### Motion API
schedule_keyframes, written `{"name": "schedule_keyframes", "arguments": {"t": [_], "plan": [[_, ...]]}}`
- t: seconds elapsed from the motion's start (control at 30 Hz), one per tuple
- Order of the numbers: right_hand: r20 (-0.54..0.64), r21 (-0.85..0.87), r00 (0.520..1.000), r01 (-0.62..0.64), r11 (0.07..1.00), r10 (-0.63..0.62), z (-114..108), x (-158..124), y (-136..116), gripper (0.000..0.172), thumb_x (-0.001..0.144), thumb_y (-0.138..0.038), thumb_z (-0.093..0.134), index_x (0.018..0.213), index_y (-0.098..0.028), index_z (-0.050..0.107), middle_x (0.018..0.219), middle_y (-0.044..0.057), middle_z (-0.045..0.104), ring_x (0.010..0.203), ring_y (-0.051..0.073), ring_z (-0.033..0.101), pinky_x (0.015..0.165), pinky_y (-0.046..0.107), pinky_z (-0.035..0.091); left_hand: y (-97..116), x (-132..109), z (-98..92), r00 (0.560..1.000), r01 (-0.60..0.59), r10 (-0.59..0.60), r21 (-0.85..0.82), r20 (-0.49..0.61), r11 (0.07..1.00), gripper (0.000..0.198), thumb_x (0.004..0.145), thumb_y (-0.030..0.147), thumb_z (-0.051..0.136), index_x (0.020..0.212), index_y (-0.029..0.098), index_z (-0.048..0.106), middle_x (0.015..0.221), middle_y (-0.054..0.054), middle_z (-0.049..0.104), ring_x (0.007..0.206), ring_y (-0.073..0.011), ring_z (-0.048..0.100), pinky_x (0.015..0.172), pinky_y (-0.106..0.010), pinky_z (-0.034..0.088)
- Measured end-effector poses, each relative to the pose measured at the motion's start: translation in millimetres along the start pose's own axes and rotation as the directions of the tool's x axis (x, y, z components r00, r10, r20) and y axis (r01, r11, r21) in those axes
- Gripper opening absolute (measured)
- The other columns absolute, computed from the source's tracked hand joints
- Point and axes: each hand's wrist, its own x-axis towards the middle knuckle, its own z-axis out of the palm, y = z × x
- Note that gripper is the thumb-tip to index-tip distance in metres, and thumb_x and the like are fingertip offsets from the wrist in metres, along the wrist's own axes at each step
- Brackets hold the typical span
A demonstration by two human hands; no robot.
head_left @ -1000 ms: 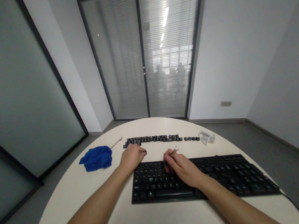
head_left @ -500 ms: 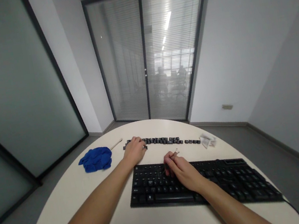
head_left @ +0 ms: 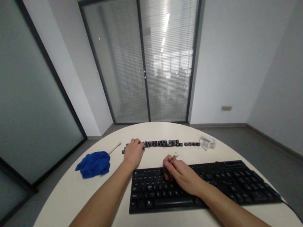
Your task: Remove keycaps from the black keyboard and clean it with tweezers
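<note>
A black keyboard [head_left: 223,184] lies on the round white table [head_left: 68,203] in front of me. My right hand [head_left: 180,174] rests over its left-middle keys, fingers closed round a thin keycap-puller tool [head_left: 173,159] whose tip points down at the keys. Beyond the keyboard runs a row of loose black keycaps [head_left: 167,143]. My left hand [head_left: 134,152] is at the row's left end, fingers curled down on the keycaps; what they grip is hidden.
A crumpled blue cloth [head_left: 93,164] lies at the left, with a thin pale stick [head_left: 114,147] beside it. A small crumpled white wrapper [head_left: 207,142] sits at the row's right end. Glass doors with blinds stand behind the table.
My left hand moved away from the keyboard's upper left corner up to the left end of the keycap row. My right hand stayed on the keyboard with the tool.
</note>
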Motion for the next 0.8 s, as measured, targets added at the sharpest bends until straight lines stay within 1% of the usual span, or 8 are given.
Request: {"name": "schedule_keyframes", "arguments": {"t": [0.2, 0.37, 0.5, 0.57, 0.63, 0.7, 0.73, 0.8], "plan": [[0.000, 0.002, 1.000, -0.005, 1.000, 0.005, -1.0, -0.5, -1.1, 0.036, 0.102, -0.044, 0.029, 0.084, -0.021, 0.049, 0.069, 0.000, 0.061, 0.066, 0.016, 0.057, 0.068, 0.027, 0.040, 0.2, -0.8, -1.2, 0.999, 0.042, -0.042, -0.008, 0.009, 0.999, 0.014, 0.089, 0.021, 0.056, 0.098, 0.021, 0.067, 0.108, -0.010, 0.061, 0.110, -0.0267, 0.049, 0.091, -0.039, 0.045], [0.002, 0.019, 1.000, -0.014, 1.000, 0.014, 0.0, -0.2, -0.8, 0.037, 0.102, -0.045, 0.029, 0.083, -0.021, 0.049, 0.068, -0.001, 0.061, 0.062, 0.015, 0.057, 0.066, 0.027, 0.040, 4.6, -7.5, -7.0, 0.997, 0.077, -0.078, -0.059, -0.017, 0.995, 0.020, 0.088, 0.018, 0.055, 0.105, 0.022, 0.064, 0.112, -0.010, 0.061, 0.112, -0.0267, 0.049, 0.096, -0.040, 0.042], [-0.021, 0.023, 0.999, -0.030, 0.999, 0.031, 1.1, -0.7, 0.0, 0.040, 0.102, -0.048, 0.027, 0.084, -0.021, 0.050, 0.068, -0.001, 0.061, 0.060, 0.014, 0.056, 0.064, 0.026, 0.040, 20.9, -24.8, -9.0, 0.989, 0.134, -0.142, -0.145, -0.045, 0.980, 0.024, 0.090, 0.017, 0.048, 0.110, 0.019, 0.061, 0.113, -0.010, 0.062, 0.113, -0.0260, 0.052, 0.095, -0.037, 0.043], [-0.048, 0.017, 0.998, -0.032, 0.999, 0.033, -0.1, -1.0, -1.6, 0.042, 0.102, -0.048, 0.025, 0.083, -0.021, 0.050, 0.066, -0.001, 0.060, 0.060, 0.015, 0.056, 0.064, 0.026, 0.040, 33.3, -39.8, -7.5, 0.988, 0.145, -0.153, -0.200, -0.024, 0.969, 0.023, 0.092, 0.021, 0.047, 0.110, 0.017, 0.060, 0.111, -0.010, 0.065, 0.106, -0.0241, 0.057, 0.091, -0.035, 0.046], [-0.094, -0.004, 0.995, -0.034, 0.999, 0.034, -2.7, -1.2, -4.0, 0.043, 0.102, -0.049, 0.024, 0.082, -0.021, 0.050, 0.064, -0.001, 0.057, 0.061, 0.015, 0.055, 0.063, 0.026, 0.040, 45.2, -57.0, -5.5, 0.992, 0.120, -0.124, -0.250, 0.003, 0.961, 0.026, 0.093, 0.030, 0.048, 0.112, 0.017, 0.060, 0.109, -0.009, 0.067, 0.103, -0.0224, 0.060, 0.088, -0.032, 0.047], [-0.141, -0.039, 0.989, -0.050, 0.998, 0.044, -5.8, -1.6, -6.3, 0.043, 0.101, -0.050, 0.024, 0.082, -0.021, 0.049, 0.062, -0.001, 0.055, 0.061, 0.016, 0.055, 0.062, 0.027, 0.039, 53.0, -72.7, -4.4, 0.999, 0.048, -0.044, -0.324, 0.018, 0.945, 0.035, 0.092, 0.039, 0.051, 0.120, 0.018, 0.058, 0.114, -0.009, 0.066, 0.106, -0.0248, 0.059, 0.091, -0.036, 0.047], [-0.160, -0.058, 0.986, -0.061, 0.996, 0.051, -7.3, -1.9, -7.2, 0.042, 0.101, -0.050, 0.024, 0.082, -0.021, 0.048, 0.061, -0.001, 0.054, 0.061, 0.017, 0.055, 0.061, 0.027, 0.038, 54.8, -78.7, -4.6, 1.000, 0.000, 0.006, -0.349, 0.017, 0.937, 0.038, 0.092, 0.040, 0.052, 0.124, 0.019, 0.057, 0.117, -0.009, 0.065, 0.108, -0.0259, 0.058, 0.094, -0.038, 0.045], [-0.192, -0.100, 0.979, -0.083, 0.992, 0.062, -9.7, -2.8, -8.5, 0.042, 0.101, -0.050, 0.024, 0.082, -0.021, 0.048, 0.060, -0.001, 0.054, 0.060, 0.018, 0.054, 0.060, 0.028, 0.037, 54.4, -86.2, -6.2, 1.000, -0.005, 0.013, -0.365, 0.022, 0.931, 0.036, 0.092, 0.039, 0.052, 0.123, 0.022, 0.059, 0.115, -0.009, 0.065, 0.108, -0.0267, 0.057, 0.094, -0.041, 0.045]]}}
